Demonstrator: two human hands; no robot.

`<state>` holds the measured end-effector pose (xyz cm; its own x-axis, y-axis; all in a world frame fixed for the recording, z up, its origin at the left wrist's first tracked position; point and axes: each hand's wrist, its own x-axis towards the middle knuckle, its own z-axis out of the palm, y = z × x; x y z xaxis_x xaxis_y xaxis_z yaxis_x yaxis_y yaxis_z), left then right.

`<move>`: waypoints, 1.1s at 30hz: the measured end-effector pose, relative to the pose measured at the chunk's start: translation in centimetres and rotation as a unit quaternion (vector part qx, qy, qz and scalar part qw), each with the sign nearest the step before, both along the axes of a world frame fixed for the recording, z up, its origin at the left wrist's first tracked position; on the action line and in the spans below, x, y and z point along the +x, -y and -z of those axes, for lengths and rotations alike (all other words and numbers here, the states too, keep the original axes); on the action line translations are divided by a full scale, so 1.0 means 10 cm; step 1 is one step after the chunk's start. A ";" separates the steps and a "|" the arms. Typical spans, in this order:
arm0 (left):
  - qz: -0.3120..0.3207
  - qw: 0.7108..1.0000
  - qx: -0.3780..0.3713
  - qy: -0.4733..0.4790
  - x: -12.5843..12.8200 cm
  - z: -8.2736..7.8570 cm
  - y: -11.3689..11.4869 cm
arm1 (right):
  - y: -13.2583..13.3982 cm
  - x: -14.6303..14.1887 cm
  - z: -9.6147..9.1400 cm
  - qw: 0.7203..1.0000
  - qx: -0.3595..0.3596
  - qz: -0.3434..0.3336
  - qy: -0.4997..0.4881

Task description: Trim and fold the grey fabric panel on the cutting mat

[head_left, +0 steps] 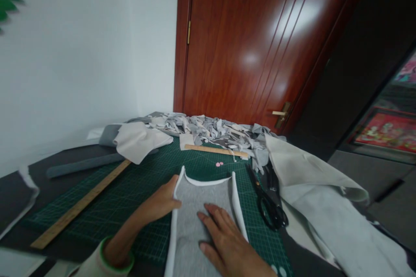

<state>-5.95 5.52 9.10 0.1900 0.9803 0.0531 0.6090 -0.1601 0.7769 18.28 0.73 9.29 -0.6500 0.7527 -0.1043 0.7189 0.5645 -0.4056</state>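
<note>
A strip of grey fabric [191,220] with white, curled edges lies lengthwise in front of me on the green cutting mat [139,207]. My left hand [164,199] pinches its left edge near the far end, the thumb on top and the other fingers hidden behind the edge. Flat on the middle of the fabric rests my right hand [224,238], its fingers stretched and a little apart. Black-handled scissors [271,212] lie to the right of the fabric. Beyond its far end are two small pink discs [218,164] and a short wooden ruler [216,151].
A long wooden ruler [81,203] crosses the mat at the left. Fabric scraps [208,127] are heaped along the back, before a brown door [240,52]. Large pale cloth [325,194] covers the table's right side. A folded beige cloth [138,140] sits at the back left.
</note>
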 end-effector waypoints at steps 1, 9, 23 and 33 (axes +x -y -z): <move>0.008 1.000 -0.003 0.005 0.00 -0.01 0.03 | -0.04 -0.02 0.04 1.000 0.007 -0.006 0.007; -0.021 0.998 0.054 0.025 0.02 0.15 0.24 | -0.24 0.00 0.28 0.995 0.083 -0.012 0.055; -0.131 0.950 0.257 -0.118 0.06 0.76 0.21 | -0.35 0.94 0.95 0.928 0.284 0.224 0.085; -0.101 0.943 0.281 -0.144 0.03 0.69 0.21 | -0.11 0.05 0.01 0.987 0.130 0.083 -0.040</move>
<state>-5.69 3.39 2.18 0.0885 0.8301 0.5506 0.8441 -0.3559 0.4010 18.82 1.84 9.18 -0.5142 0.8439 0.1532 0.7812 0.5346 -0.3223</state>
